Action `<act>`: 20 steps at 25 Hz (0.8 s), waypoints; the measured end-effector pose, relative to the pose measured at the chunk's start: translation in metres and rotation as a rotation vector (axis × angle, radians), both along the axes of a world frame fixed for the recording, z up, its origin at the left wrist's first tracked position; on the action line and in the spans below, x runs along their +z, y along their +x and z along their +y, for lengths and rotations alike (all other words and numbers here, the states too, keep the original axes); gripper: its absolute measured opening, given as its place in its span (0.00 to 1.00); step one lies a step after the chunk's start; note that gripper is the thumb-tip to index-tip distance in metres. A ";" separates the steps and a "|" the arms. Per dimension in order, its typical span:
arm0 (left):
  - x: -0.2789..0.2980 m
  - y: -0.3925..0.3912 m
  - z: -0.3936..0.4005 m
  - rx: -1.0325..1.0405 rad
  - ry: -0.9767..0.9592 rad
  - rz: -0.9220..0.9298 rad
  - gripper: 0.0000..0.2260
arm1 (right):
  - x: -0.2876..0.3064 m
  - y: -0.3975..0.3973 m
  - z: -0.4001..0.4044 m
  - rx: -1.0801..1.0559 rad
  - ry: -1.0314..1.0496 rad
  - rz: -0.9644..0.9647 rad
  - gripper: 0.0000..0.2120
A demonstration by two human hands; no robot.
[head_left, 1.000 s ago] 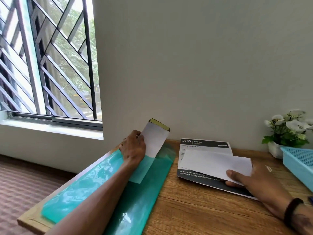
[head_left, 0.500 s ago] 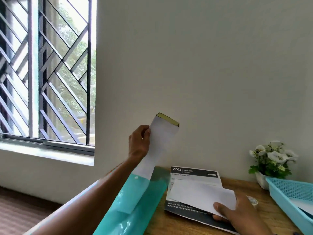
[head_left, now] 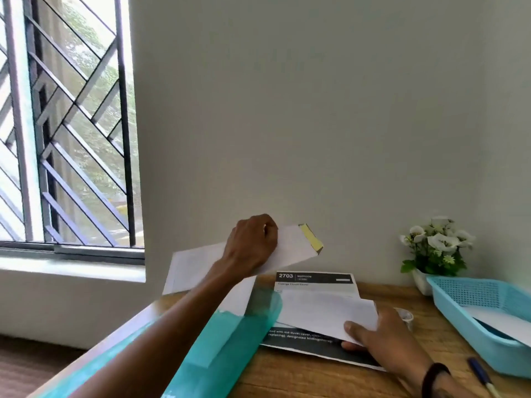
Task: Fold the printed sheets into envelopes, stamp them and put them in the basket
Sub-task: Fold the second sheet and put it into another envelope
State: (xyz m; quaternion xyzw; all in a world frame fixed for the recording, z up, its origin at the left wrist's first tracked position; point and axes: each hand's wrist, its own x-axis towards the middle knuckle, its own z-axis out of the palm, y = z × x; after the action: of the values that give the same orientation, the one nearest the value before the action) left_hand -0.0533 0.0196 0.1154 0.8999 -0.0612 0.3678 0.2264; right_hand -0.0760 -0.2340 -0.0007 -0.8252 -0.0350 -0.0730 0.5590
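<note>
Envelope (head_left: pixel 290 248), white with a yellow-green adhesive strip along its flap edge, is now clear of the teal plastic sleeve (head_left: pixel 230 337) from which it stood half-drawn a second ago. It has swung from upright to a low slant, flap end pointing right, above the back edge of the counter (head_left: pixel 316 377). The left hand (head_left: pixel 250 245) holds it in the air, fingers curled over the top edge and pinching the paper.

The folded sheet (head_left: pixel 327 311) lies on the printed sheet headed "2703" (head_left: pixel 313 280), unmoved. The right hand (head_left: pixel 382 334) grips its right end, thumb on top and fingers beneath.

Judgement: the envelope has been fetched and is travelling toward the folded sheet; insertion is the step in hand. Stamping is not begun.

The blue basket (head_left: pixel 459 297) at the right already holds at least one white paper. A pen (head_left: pixel 479 372) lies near its front edge.
</note>
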 end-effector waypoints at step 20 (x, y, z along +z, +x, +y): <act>-0.109 0.010 0.166 0.542 0.090 0.824 0.39 | -0.005 -0.001 0.001 0.032 -0.021 -0.007 0.24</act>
State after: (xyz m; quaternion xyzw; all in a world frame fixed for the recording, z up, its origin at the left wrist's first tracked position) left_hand -0.0435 0.1859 0.0066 0.9629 0.2535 0.0241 0.0888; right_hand -0.0770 -0.2329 -0.0056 -0.8301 -0.0509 -0.0666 0.5512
